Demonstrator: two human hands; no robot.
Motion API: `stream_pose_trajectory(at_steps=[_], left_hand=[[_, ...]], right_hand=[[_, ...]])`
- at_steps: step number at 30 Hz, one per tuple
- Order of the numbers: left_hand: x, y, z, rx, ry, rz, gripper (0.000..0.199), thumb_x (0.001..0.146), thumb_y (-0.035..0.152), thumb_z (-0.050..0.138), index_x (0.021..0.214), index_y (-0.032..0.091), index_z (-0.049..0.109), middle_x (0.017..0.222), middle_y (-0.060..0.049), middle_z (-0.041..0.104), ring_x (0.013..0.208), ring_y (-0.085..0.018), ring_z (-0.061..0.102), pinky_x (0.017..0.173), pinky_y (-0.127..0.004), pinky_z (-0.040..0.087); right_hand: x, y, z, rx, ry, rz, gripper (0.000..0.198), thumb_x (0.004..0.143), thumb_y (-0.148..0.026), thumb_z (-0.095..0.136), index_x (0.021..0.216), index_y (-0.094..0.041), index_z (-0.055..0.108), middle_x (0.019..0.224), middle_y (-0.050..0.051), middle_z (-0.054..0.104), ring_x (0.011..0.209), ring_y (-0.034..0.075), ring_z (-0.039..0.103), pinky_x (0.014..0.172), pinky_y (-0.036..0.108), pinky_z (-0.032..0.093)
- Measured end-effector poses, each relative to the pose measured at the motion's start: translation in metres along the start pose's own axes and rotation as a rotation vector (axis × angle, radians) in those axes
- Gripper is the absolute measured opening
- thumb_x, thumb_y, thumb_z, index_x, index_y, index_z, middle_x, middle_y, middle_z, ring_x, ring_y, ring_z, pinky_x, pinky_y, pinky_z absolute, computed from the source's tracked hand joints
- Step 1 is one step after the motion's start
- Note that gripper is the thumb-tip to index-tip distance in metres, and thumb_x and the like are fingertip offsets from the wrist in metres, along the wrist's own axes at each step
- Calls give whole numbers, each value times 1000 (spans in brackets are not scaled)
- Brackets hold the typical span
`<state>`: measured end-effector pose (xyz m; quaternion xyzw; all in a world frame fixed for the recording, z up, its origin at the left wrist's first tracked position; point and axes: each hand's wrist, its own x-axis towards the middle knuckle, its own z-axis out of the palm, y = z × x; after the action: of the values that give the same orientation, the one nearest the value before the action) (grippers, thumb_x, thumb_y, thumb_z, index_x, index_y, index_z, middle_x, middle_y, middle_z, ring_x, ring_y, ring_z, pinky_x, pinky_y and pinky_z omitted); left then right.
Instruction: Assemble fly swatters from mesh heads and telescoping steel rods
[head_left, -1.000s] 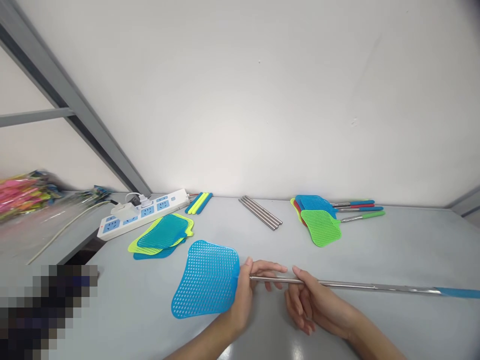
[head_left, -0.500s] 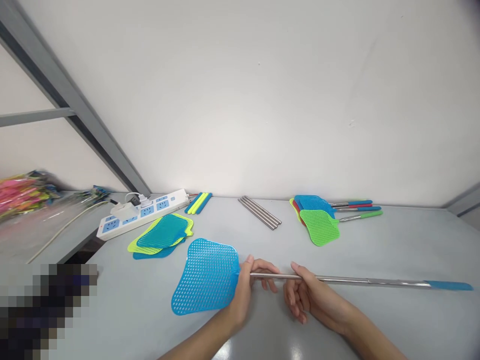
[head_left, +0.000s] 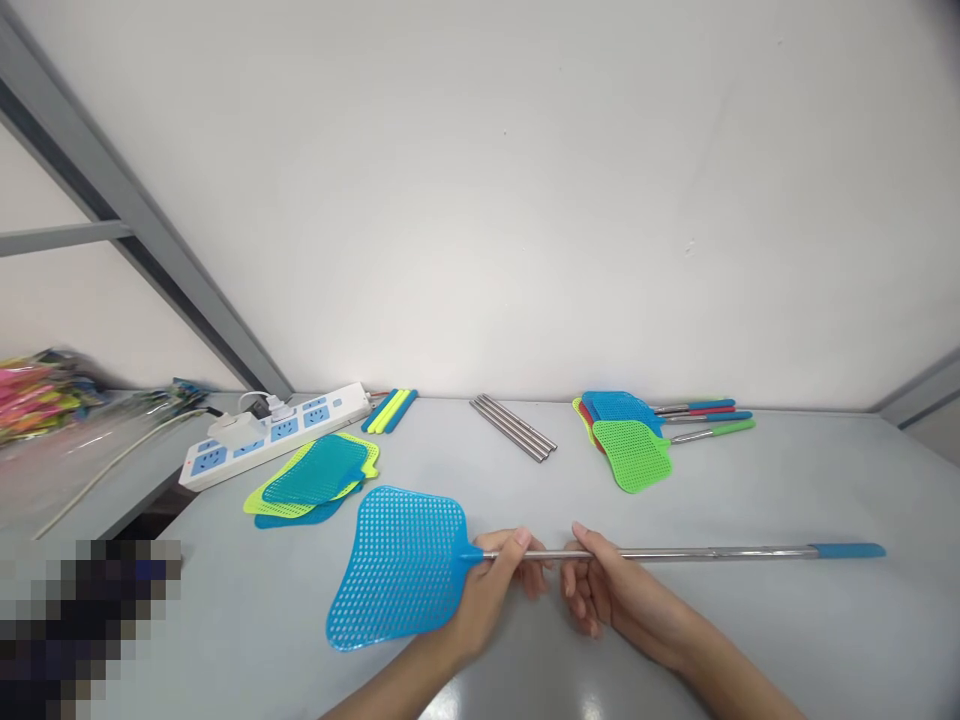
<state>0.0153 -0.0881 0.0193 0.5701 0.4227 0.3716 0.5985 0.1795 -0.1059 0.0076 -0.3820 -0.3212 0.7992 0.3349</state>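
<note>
A fly swatter lies across the front of the grey table (head_left: 787, 640): a blue mesh head (head_left: 394, 565) on the left, a long extended metal rod (head_left: 712, 552), and a blue grip (head_left: 847, 550) at the far right. My left hand (head_left: 491, 590) grips the rod just beside the head. My right hand (head_left: 607, 590) pinches the rod a little further right, thumb on top. The two hands are almost touching.
Loose green and blue swatter heads (head_left: 315, 478) lie at left beside a white power strip (head_left: 274, 433). Coloured grips (head_left: 390, 410) and metal rods (head_left: 514, 428) lie by the wall. Finished swatters (head_left: 637, 440) are stacked at right. Packaged goods (head_left: 37, 390) sit far left.
The rod has slid in toward the head, so the blue grip now lies further left and fully in view. My hands have come closer together.
</note>
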Motion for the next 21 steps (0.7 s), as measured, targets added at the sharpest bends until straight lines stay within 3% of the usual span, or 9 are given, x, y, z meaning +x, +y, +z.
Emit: stream_pose_trajectory(at_steps=[6, 11, 16, 21], left_hand=[[1, 4, 1, -26, 2, -50, 40, 81, 39, 39, 62, 14, 64, 46, -1, 54, 48, -14, 50, 55, -24, 37], [1, -1, 0, -19, 126, -61, 39, 81, 39, 39, 57, 16, 61, 44, 0, 52, 47, -14, 49, 55, -24, 36], [8, -11, -5, -180, 255, -69, 40, 79, 41, 40, 51, 16, 54, 39, 2, 44, 42, -11, 43, 49, -23, 35], [14, -5, -11, -308, 395, -49, 39, 77, 43, 44, 47, 17, 45, 42, 4, 41, 40, -9, 36, 42, -21, 31]], right_hand=[[0, -1, 1, -24, 24, -12, 56, 76, -61, 27, 62, -13, 52, 51, 1, 45, 46, 9, 43, 47, 23, 32], [-2, -5, 4, -19, 80, -71, 45, 76, -54, 37, 57, -15, 49, 46, -3, 39, 44, 9, 38, 47, 23, 29], [-4, -12, -2, 92, 187, -89, 38, 75, -49, 45, 54, -17, 42, 50, -5, 32, 45, 8, 35, 50, 24, 28], [-3, -15, -13, 171, 254, -119, 38, 76, -44, 46, 49, -18, 39, 50, -5, 27, 45, 9, 31, 51, 26, 28]])
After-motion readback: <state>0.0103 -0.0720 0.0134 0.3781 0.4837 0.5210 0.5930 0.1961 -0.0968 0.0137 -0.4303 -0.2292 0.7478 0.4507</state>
